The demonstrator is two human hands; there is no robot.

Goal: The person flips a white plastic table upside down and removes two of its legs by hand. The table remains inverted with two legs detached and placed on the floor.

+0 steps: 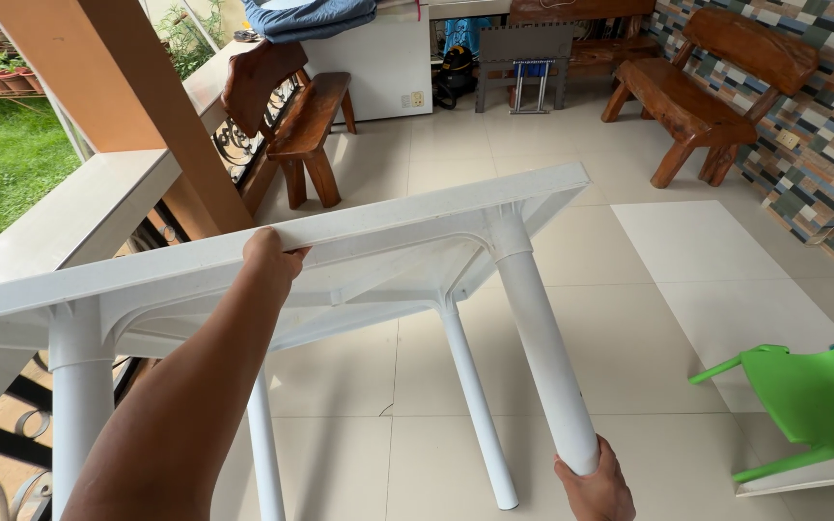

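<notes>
The left hand is clamped over the upper rim of a white plastic table, fingers curled across the edge near its middle, while the right hand is closed round the foot of the nearest leg at about five o'clock in the view. The table is tipped on its side and held off the tiled floor, its underside facing the person and its other legs pointing down towards six and seven o'clock. To handle it well, I judge both grips should stay firm, the leg steering and the rim bearing the weight, since the smooth plastic could slip or twist. A green plastic chair lies at four o'clock, near the leg's swing; wooden benches stand well apart at one o'clock.
</notes>
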